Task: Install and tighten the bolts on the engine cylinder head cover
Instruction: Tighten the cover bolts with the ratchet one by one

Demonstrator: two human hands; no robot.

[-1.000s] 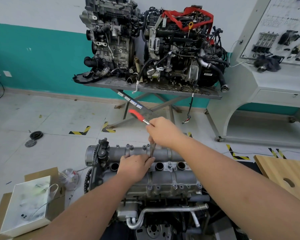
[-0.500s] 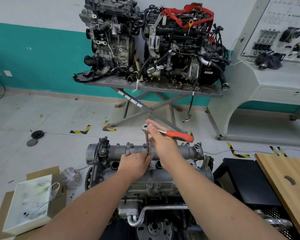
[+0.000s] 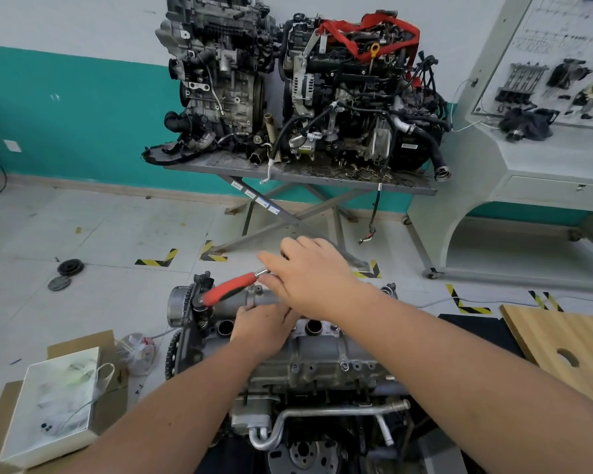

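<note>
Ratchet (image 3: pixel 231 291) with the red grip is sitting over the far rail of the cylinder head cover (image 3: pixel 322 357), handle pointing off to your left, and the engine itself is right in front of you, low down. Your right hand (image 3: pixel 314 280) is lying over the head end of it, fingers (image 3: pixel 271 265) mostly straight and spread along the metal shank rather than wrapping the grip. Your left hand (image 3: pixel 262 328) is curling down near the extension at the bolt, but I can't tell whether it's actually pinching it since the right hand is covering that spot.

Handling-wise, I'm guessing the ratchet is stiff and fairly heavy for its size, and the bare steel shank is looking slick compared to the rubbery red part. For real tightening you're probably wanting your palm out on the red handle for leverage, with the other hand steadying the socket so it isn't tipping off the bolt. The cover looks like cast aluminium, so threads could strip if you're overdoing it.
</note>
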